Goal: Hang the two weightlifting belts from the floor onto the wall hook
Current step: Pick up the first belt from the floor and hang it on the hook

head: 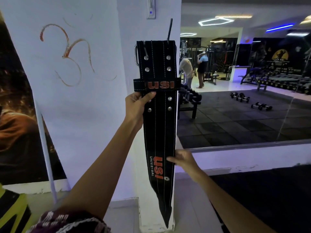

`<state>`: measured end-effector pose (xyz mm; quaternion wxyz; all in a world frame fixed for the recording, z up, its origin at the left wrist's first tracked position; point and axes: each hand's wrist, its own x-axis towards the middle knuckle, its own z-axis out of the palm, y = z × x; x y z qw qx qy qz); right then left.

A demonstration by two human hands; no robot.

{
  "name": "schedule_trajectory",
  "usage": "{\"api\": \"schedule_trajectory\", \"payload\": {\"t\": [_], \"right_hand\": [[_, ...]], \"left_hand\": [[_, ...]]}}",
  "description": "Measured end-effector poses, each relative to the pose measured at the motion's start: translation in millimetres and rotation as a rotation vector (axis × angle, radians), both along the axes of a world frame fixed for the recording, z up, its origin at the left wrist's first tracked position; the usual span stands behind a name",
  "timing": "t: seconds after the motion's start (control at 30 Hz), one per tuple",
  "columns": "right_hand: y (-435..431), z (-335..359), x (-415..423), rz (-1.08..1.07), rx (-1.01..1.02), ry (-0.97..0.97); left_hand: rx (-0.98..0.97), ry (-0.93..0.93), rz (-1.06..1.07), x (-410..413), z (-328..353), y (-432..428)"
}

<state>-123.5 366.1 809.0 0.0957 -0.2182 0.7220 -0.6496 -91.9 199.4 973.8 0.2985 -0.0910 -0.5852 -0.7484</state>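
A black weightlifting belt (159,125) with orange "USI" lettering hangs straight down in front of a white pillar. Its top end with the metal buckle (136,55) sits just under a dark wall hook (169,31) that sticks up above it. My left hand (137,106) grips the belt's left edge just below the keeper loop. My right hand (183,159) touches the belt's right edge lower down, fingers resting on it near the "USI UNIVERSAL" print. Whether a second belt lies behind this one I cannot tell.
The white pillar (151,207) stands on a pale tiled floor. A large wall mirror (244,81) at the right reflects the gym, with dumbbells, racks and two people. A dark poster (15,115) and a thin white rod (45,145) are at the left.
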Motion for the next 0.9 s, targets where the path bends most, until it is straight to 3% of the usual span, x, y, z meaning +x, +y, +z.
{"api": "schedule_trajectory", "payload": {"t": [0.1,0.27,0.37,0.5,0.53,0.67,0.77,0.9], "right_hand": [[-3.6,43.8,-6.7,-0.035,-0.165,-0.031],[-26.6,147.3,-8.7,-0.086,-0.455,0.095],[-29.9,146.4,-5.6,-0.088,-0.555,-0.001],[-27.8,135.5,-3.5,-0.191,-0.518,-0.087],[-27.3,133.3,-4.5,-0.201,-0.516,-0.097],[-29.2,131.1,-7.4,-0.192,-0.569,-0.142],[-26.6,137.4,-10.9,-0.235,-0.593,-0.166],[-21.4,132.0,-12.8,-0.227,-0.609,-0.191]], "left_hand": [[-0.03,-0.028,0.003,-0.3,-6.2,-1.4],[-0.062,-0.04,-0.044,-0.6,-22.8,5.5],[-0.088,-0.045,-0.064,5.7,-49.2,6.6],[-0.442,-0.353,-0.196,30.1,-131.5,-2.6],[-0.454,-0.374,-0.218,30.8,-137.3,-5.7],[-0.237,-0.29,-0.096,15.2,-103.3,-5.4],[-0.219,-0.335,-0.058,22.6,-141.5,2.5],[-0.566,-0.561,-0.181,48.0,-208.5,-4.8]]}}
